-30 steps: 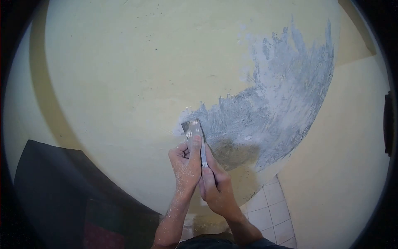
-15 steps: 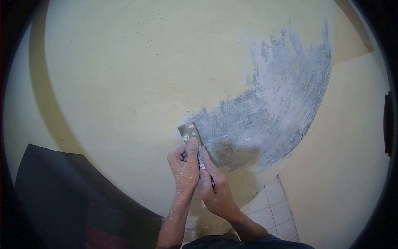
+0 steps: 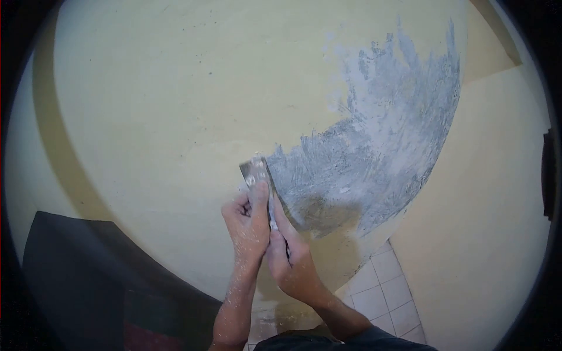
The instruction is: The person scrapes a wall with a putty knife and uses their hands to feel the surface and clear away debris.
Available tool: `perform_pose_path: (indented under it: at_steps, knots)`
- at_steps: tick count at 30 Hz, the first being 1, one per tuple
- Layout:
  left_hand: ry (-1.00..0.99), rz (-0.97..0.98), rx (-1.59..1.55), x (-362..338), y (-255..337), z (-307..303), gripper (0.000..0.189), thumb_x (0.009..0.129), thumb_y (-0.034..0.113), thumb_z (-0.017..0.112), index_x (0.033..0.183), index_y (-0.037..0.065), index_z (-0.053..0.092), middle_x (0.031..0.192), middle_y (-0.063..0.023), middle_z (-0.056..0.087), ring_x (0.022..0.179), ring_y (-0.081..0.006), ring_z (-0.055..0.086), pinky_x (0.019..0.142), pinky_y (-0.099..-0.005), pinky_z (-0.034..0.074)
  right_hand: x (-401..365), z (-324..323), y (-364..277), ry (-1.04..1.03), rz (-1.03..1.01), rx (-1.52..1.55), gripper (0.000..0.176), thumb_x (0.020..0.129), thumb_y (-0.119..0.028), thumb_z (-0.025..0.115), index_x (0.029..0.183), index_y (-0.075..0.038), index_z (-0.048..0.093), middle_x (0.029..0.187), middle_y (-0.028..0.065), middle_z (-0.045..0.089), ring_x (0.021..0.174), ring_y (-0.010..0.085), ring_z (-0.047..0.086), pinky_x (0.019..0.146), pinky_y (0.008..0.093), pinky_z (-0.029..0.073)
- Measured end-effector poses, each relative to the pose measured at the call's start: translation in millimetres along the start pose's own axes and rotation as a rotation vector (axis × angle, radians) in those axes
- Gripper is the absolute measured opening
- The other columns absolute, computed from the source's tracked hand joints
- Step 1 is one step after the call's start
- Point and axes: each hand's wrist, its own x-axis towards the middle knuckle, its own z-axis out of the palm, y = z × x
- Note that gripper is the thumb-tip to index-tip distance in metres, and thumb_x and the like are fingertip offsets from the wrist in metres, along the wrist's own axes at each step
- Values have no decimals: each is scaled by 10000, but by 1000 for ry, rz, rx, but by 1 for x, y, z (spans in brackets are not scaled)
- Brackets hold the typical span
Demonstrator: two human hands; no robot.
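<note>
Both my hands grip one scraper [image 3: 255, 171], whose flat blade is against the yellow wall [image 3: 146, 111] and bears pale smears. My left hand [image 3: 249, 225] presses its thumb along the blade, with the other fingers curled. Lower down, my right hand [image 3: 295, 257] is wrapped round the handle, which is mostly hidden. White dust and flecks cover my fingers and left forearm. Right of the blade spreads a scraped grey patch [image 3: 386, 128] with ragged edges, and the blade lies at its lower left border.
A dark covered object [image 3: 76, 263] stands against the wall at lower left. White floor tiles [image 3: 383, 281] show at lower right, beside an adjoining yellow wall [image 3: 486, 193]. A dark object [image 3: 548, 175] is at the far right edge.
The scraper and both hands have shifted up and left in view. The wall has also shifted slightly left in the picture, as the camera moved. Both hands keep their grip.
</note>
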Motion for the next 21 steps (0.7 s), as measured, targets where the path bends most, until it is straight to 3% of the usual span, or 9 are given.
perform_pose_path:
  at_steps: [2, 5, 11, 14, 19, 21]
  knots:
    - [-10, -2, 113, -10, -12, -7, 401, 927, 219, 624, 589, 22, 538, 562, 77, 448, 536, -15, 358, 465, -231, 272, -6, 0, 7, 3, 17, 25, 487, 941, -21, 404, 1409, 81, 315, 1221, 323, 534, 1102, 339, 584, 899, 345, 441]
    - [-47, 28, 39, 5, -9, -9, 404, 917, 212, 635, 580, 15, 533, 554, 69, 452, 540, -17, 371, 465, -235, 274, -1, 8, 10, 44, -19, 61, 487, 946, -25, 398, 1414, 79, 311, 1190, 305, 556, 1039, 307, 602, 865, 332, 449]
    - [-90, 4, 82, -6, -4, -8, 421, 912, 197, 638, 560, 11, 505, 543, 71, 417, 516, -16, 340, 441, -247, 238, -14, 7, -3, 53, 196, 197, 492, 955, -27, 375, 1427, 76, 287, 1123, 259, 584, 840, 206, 566, 784, 313, 463]
    - [-81, 43, 134, -1, -9, -4, 446, 910, 204, 640, 539, 14, 480, 535, 70, 402, 512, -13, 332, 434, -248, 221, -8, 5, 6, 61, 30, 25, 496, 954, -13, 363, 1430, 90, 263, 1146, 254, 575, 847, 196, 562, 773, 297, 456]
    - [-35, 17, 91, -8, 2, 7, 445, 906, 219, 643, 548, 4, 488, 532, 71, 408, 511, -17, 325, 439, -260, 238, -12, -9, -4, -20, 175, 184, 494, 955, -10, 355, 1426, 102, 254, 1212, 294, 538, 992, 251, 578, 845, 317, 441]
    - [-19, 38, 92, -15, -9, 10, 438, 913, 228, 634, 560, 4, 504, 539, 73, 423, 518, -19, 336, 446, -253, 256, -10, -16, 2, -27, 113, 197, 493, 959, -15, 354, 1426, 103, 250, 1233, 308, 527, 1045, 273, 578, 880, 325, 433]
